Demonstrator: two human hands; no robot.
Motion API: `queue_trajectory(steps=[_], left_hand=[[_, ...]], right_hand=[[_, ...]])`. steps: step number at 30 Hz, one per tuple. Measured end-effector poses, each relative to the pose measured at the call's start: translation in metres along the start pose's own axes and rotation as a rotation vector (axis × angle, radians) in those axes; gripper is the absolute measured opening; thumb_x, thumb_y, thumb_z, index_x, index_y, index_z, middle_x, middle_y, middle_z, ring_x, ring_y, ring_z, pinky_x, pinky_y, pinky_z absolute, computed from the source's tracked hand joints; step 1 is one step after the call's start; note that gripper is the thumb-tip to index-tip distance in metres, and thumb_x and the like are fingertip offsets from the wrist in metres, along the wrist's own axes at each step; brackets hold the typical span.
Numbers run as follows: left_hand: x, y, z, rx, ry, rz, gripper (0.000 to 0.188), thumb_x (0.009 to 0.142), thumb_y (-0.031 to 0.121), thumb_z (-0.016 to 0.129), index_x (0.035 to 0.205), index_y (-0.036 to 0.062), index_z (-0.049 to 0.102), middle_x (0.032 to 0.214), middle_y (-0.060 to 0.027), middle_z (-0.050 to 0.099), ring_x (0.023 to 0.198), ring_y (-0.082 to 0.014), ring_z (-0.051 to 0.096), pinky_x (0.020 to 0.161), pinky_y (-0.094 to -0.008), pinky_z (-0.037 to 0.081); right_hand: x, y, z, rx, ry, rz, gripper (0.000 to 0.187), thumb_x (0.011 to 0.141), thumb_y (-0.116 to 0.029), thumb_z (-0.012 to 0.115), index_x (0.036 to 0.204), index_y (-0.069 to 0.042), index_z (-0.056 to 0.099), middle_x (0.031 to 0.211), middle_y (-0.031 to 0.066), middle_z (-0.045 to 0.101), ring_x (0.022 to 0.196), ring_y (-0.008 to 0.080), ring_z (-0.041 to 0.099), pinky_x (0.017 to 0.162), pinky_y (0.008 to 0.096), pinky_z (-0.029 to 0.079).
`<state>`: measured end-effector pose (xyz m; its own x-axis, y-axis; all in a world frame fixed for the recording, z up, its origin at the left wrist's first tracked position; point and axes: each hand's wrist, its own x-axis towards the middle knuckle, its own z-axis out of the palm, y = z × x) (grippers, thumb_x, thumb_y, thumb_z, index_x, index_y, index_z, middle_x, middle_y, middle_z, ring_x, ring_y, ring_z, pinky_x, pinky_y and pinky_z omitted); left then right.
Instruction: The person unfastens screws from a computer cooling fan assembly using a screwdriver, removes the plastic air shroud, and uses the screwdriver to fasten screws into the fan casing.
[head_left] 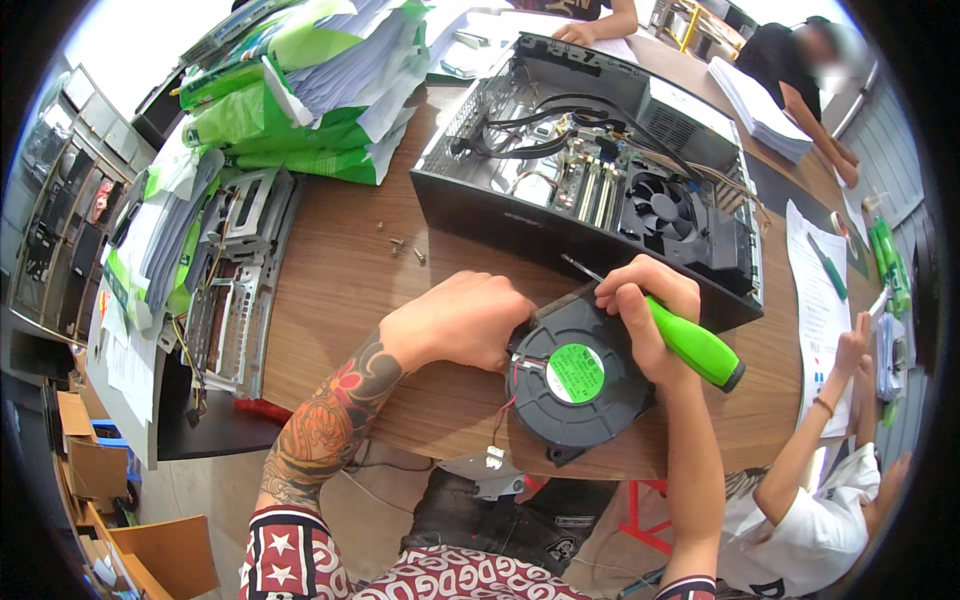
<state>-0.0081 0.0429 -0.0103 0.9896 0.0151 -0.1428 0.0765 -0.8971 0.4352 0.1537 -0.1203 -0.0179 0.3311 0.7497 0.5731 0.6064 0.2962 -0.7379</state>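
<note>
A round black blower fan (540,409) with a green and white label is tilted up at the table's front edge, in front of my body. My left hand (465,315) is closed at its upper left edge, with the fingertips hidden. A thin cable with a white plug (494,455) hangs from the fan's left side. My right hand (655,305) grips a green-handled screwdriver (695,340) and rests against the fan's upper right side. The screwdriver's dark shaft points to the upper left, toward the computer case. Several small screws (419,255) lie on the table left of the case.
An opened black computer case (500,208) with cables, a board and a cooling fan (660,203) stands just beyond my hands. Metal drive brackets (235,300) and green-wrapped paper stacks (300,130) are on the left. Paper sheets (815,290) lie on the right, near other people (800,520).
</note>
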Motion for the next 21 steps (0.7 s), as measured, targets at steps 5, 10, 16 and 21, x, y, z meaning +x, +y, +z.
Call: queue_trajectory(steps=[5,10,16,21], left_hand=[[-0.0004,-0.0017,-0.0004,-0.041,0.006,0.014,0.028,0.061,0.010,0.071,0.087,0.0015,0.069,0.077,-0.0213,0.066,0.079,-0.0407,0.064,0.070,-0.0461,0.051],[0.0001,-0.0046,0.0033,-0.107,0.037,0.054,0.032,0.059,0.007,0.069,0.091,0.0012,0.069,0.078,-0.0224,0.066,0.079,-0.0416,0.063,0.069,-0.0466,0.050],[0.0010,-0.0064,0.0036,-0.125,0.015,0.049,0.031,0.059,0.007,0.068,0.089,0.0004,0.068,0.077,-0.0230,0.065,0.078,-0.0425,0.062,0.067,-0.0477,0.048],[0.0011,-0.0065,0.0048,-0.157,0.043,0.084,0.032,0.061,0.015,0.071,0.090,0.0019,0.067,0.077,-0.0218,0.065,0.077,-0.0422,0.062,0.066,-0.0477,0.047]], right_hand=[[-0.0001,0.0011,0.0013,0.039,0.015,-0.002,0.024,0.090,-0.021,0.067,0.079,0.000,0.065,0.068,0.0078,0.059,0.060,0.0186,0.057,0.057,0.0283,0.043],[-0.0008,0.0009,-0.0013,0.016,0.011,-0.031,0.024,0.090,-0.020,0.068,0.079,0.000,0.065,0.068,0.0079,0.060,0.059,0.0188,0.057,0.056,0.0286,0.043],[0.0004,-0.0003,0.0000,0.013,0.025,-0.040,0.023,0.088,-0.020,0.069,0.078,0.000,0.064,0.067,0.0084,0.061,0.059,0.0197,0.058,0.056,0.0293,0.044],[0.0004,0.0018,-0.0006,-0.016,0.022,-0.064,0.023,0.088,-0.021,0.070,0.078,0.000,0.065,0.068,0.0091,0.062,0.059,0.0199,0.059,0.056,0.0295,0.045]])
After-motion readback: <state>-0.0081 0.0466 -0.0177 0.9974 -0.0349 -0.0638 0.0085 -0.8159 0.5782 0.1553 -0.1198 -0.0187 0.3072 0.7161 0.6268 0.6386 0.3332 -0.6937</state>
